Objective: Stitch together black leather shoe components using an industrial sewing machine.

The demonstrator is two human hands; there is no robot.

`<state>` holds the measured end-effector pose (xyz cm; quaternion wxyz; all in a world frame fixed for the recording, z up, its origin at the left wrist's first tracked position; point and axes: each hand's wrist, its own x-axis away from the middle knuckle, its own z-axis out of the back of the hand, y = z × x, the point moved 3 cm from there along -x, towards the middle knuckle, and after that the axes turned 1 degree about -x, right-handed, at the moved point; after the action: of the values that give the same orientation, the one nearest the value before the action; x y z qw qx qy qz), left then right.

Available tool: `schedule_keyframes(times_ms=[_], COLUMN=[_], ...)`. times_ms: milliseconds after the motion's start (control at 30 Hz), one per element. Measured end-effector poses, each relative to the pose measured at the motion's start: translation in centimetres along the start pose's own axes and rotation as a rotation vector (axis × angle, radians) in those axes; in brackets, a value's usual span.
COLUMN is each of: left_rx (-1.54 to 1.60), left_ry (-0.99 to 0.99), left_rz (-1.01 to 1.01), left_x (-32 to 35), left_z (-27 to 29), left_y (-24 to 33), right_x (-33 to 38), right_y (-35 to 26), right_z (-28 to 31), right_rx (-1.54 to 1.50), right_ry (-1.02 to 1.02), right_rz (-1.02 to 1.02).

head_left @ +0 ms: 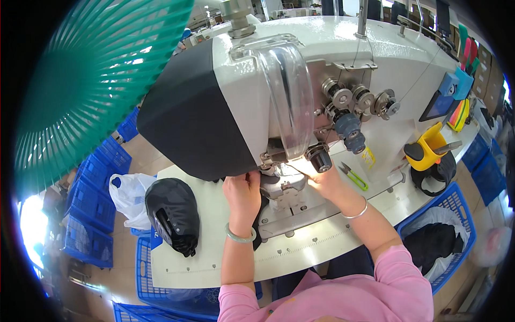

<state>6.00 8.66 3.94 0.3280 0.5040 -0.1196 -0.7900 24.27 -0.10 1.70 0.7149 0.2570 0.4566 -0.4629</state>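
A large white sewing machine [343, 59] with a black end cover [198, 112] stands over the table, its needle area lit brightly. My left hand [242, 196] is closed beside the needle area, just under the black cover. Black fabric [261, 214] runs from its fingers down past my wrist. From the other side, my right hand [326, 181] reaches in with fingers bent together at the metal sewing bed [284, 198]; glare and the machine's parts hide its fingertips and whatever they pinch.
A black sewn item [171, 214] and a white plastic bag [131, 196] lie at left. Green-handled snips [355, 177] and a yellow holder [430, 147] sit at right. Blue baskets [453, 214] flank the table [204, 268]. A green fan [91, 80] fills the upper left.
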Motion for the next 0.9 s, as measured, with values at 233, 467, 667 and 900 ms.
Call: schedule_keyframes(times_ms=[233,467,667,900], left_rx=[0.097,0.600,-0.499,-0.338], left_ry=[-0.047,-0.074,0.346,0.469], left_rz=[0.083,0.138,-0.330,-0.021], left_x=[-0.2,-0.5,-4.2,-3.1], left_z=[-0.1,-4.2,-0.2,14.1], left_y=[0.0,-5.0,-9.2,4.1], right_x=[-0.5,-1.9,-3.0,-3.5], right_y=[-0.3,0.1,-0.4,-7.5], right_z=[0.4,0.4,0.9,4.2], right_rx=[0.001,0.379,0.389,0.166], right_ry=[0.003,-0.037,-0.020,-0.296], right_rz=[0.095,-0.085,-0.230,-0.100])
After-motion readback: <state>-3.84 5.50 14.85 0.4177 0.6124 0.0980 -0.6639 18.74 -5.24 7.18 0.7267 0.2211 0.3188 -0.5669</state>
